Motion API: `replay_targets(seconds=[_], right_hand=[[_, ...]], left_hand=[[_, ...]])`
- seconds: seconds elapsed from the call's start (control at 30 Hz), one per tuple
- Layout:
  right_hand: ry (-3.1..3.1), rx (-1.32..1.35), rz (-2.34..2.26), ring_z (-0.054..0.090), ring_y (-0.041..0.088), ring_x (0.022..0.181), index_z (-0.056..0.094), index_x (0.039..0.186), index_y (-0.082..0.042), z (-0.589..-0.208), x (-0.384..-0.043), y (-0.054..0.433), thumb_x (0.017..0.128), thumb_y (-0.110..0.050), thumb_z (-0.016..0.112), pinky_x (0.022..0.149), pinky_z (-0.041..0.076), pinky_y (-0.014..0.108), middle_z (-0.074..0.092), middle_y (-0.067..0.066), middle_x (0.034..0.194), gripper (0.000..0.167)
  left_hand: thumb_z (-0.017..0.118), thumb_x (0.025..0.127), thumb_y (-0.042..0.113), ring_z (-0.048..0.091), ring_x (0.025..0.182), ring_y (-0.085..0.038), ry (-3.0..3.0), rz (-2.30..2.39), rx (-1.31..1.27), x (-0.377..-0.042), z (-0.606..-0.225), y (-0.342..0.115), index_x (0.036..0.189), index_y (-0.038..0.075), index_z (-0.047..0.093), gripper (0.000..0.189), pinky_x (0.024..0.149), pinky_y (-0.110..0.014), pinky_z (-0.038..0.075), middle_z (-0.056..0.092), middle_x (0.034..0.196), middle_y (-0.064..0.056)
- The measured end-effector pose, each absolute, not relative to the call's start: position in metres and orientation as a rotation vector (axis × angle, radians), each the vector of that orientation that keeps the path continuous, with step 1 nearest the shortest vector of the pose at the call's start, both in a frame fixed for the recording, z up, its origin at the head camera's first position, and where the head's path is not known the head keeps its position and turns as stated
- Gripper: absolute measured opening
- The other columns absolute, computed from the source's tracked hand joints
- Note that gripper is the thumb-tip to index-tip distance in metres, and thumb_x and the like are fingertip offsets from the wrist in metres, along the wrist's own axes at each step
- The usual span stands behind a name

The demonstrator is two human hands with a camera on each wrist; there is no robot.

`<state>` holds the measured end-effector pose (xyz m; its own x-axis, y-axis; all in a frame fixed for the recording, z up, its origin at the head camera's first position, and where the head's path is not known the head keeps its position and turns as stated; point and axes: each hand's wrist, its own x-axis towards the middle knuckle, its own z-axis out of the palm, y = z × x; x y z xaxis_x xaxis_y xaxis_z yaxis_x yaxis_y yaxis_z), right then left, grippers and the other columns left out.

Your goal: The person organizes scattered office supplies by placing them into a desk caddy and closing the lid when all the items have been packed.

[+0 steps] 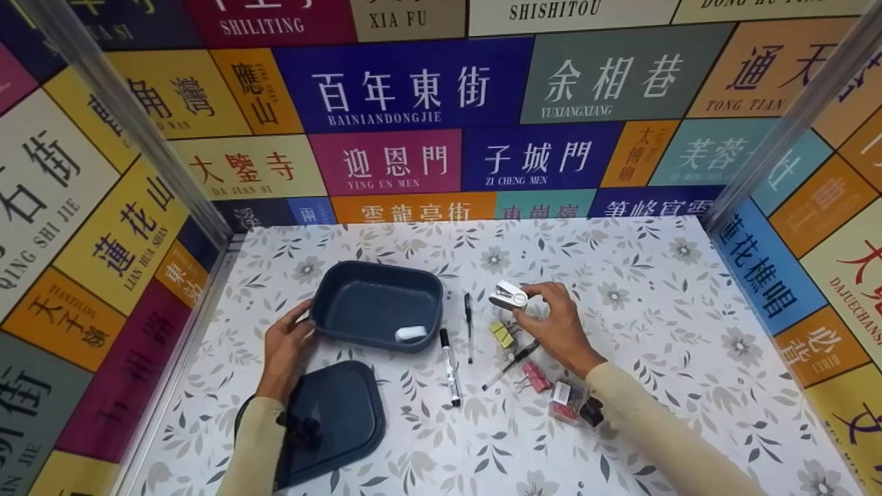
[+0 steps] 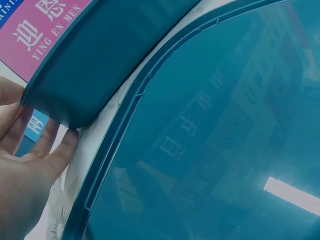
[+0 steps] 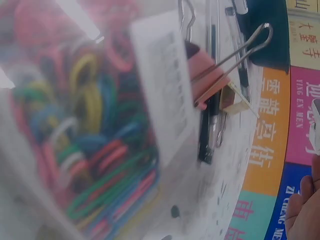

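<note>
My right hand [image 1: 557, 324] pinches a small white stapler [image 1: 508, 295] between thumb and fingers, above the table. In the right wrist view only part of that hand [image 3: 306, 205] shows at the right edge, with the stapler [image 3: 316, 125] cut off. The fingertips of my left hand [image 1: 286, 348] touch the outer left side of a dark blue open box [image 1: 372, 303]. A small white block [image 1: 411, 333] lies in the box's near right corner. In the left wrist view the left hand's fingers [image 2: 62, 150] reach along the box wall [image 2: 95, 75] from rim to base.
The box's lid [image 1: 344, 413] lies below the left forearm. A marker [image 1: 450, 372], dark pen [image 1: 468, 327], another pen [image 1: 510, 365], yellow binder clips [image 1: 503, 334] and pink binder clips [image 1: 535, 377] lie between the hands. Near the right wrist stands a clear container [image 1: 567, 401] of coloured clips.
</note>
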<state>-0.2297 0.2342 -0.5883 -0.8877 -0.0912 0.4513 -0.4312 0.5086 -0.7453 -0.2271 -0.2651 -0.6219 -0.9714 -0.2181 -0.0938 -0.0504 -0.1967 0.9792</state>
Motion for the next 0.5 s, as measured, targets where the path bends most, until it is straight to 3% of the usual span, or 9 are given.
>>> replay_targets(seconds=[0.17,0.37,0.5], right_hand=[[-2.417,0.466,1.347,0.059,0.029,0.114,0.075,0.122,-0.006,-0.585,-0.229,0.224,0.092,-0.005,0.089,0.101,0.042,0.041,0.072,0.007,0.119,0.033],[-2.421,0.491,1.383,0.059,0.031,0.114,0.075,0.121,-0.008,-0.583,-0.228,0.213,0.093,-0.007,0.089,0.102,0.042,0.043,0.072,0.005,0.117,0.03],[-2.428,0.51,1.387,0.058,0.027,0.115,0.076,0.12,-0.009,-0.583,-0.228,0.206,0.094,-0.008,0.088,0.102,0.044,0.045,0.072,0.002,0.118,0.029]], left_hand=[[0.061,0.106,-0.01,0.072,0.113,-0.02,-1.884,-2.343,0.314,-0.227,-0.624,-0.267,0.153,-0.004,0.061,0.048,0.091,-0.034,0.06,0.06,0.153,-0.027],[0.06,0.105,-0.011,0.072,0.113,-0.023,-1.844,-2.373,0.311,-0.225,-0.626,-0.267,0.152,-0.005,0.062,0.048,0.089,-0.034,0.061,0.069,0.14,-0.027],[0.062,0.106,-0.009,0.071,0.116,-0.025,-1.86,-2.373,0.298,-0.225,-0.624,-0.267,0.153,-0.002,0.063,0.048,0.093,-0.036,0.061,0.067,0.142,-0.028]])
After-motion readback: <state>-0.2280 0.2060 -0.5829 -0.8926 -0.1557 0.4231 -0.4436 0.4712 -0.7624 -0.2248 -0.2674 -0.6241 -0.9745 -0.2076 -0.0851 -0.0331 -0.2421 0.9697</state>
